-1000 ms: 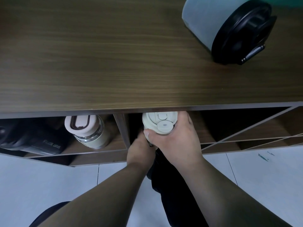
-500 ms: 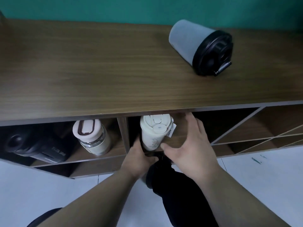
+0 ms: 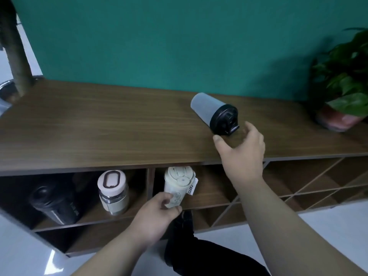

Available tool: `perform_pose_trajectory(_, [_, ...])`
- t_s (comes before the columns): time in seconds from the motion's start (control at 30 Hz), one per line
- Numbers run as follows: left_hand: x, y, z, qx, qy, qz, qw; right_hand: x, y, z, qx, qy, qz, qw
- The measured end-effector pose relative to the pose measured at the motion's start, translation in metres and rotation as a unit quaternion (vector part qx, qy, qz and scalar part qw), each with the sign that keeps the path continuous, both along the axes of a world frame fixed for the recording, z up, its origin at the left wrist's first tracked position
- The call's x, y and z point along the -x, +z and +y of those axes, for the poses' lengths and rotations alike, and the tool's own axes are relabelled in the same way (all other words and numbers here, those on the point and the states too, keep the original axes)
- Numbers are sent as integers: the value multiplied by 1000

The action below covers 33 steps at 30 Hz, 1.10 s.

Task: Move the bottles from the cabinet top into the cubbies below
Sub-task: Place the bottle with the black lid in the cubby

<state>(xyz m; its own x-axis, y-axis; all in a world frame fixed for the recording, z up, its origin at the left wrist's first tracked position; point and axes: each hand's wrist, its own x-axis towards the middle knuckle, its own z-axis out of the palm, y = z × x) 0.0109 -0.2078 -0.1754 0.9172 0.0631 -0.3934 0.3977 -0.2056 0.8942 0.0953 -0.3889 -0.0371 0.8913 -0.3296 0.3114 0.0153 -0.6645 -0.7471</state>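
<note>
Cream lidded coffee bottle [image 3: 178,188] now standing in middle cubby, left hand [image 3: 157,213] fingers still curled round its base; right hand [image 3: 242,151] released, fingers spread, reaching grey black-lidded bottle [image 3: 214,113] remaining on wooden cabinet top [image 3: 99,126].

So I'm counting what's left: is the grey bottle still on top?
Yes. The grey bottle stands on the cabinet top, right hand open beside it.

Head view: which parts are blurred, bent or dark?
Head view: the plant at the right edge is smeared; the cabinet top bows from wide-angle distortion; the black bottle sits in a dark cubby; a glare patch marks the floor.
</note>
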Motion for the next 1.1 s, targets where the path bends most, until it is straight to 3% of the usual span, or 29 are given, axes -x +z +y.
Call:
perform_pose_trajectory(0.07, [1, 5, 2, -9, 3, -14, 1000, -25, 11, 6, 32, -31, 29, 999])
perform_pose_trajectory(0.23, [2, 12, 6, 7, -3, -38, 999, -69, 15, 12, -130, -28, 89, 987])
perform_pose_trajectory(0.37, [1, 10, 11, 3, -21, -44, 999, -73, 12, 16, -151, -39, 81, 984])
perform_pose_trajectory(0.6, [3, 26, 10, 31, -10, -51, 998, 15, 1, -3, -201, 81, 28, 976])
perform_pose_trajectory(0.77, [12, 34, -4, 108, -45, -71, 991, 77, -18, -55, -333, 171, 25, 927])
perform_pose_trajectory(0.87, [13, 27, -11, 141, -97, -79, 982, 92, -21, -85, -273, 241, 79, 928])
perform_pose_trajectory(1.0, [8, 7, -32, 119, -160, -65, 978, 88, -32, -100, -84, 296, 161, 938])
perform_pose_trajectory(1.1, [0, -7, -52, 106, -137, -47, 984, 73, -41, -104, 19, 332, 172, 927])
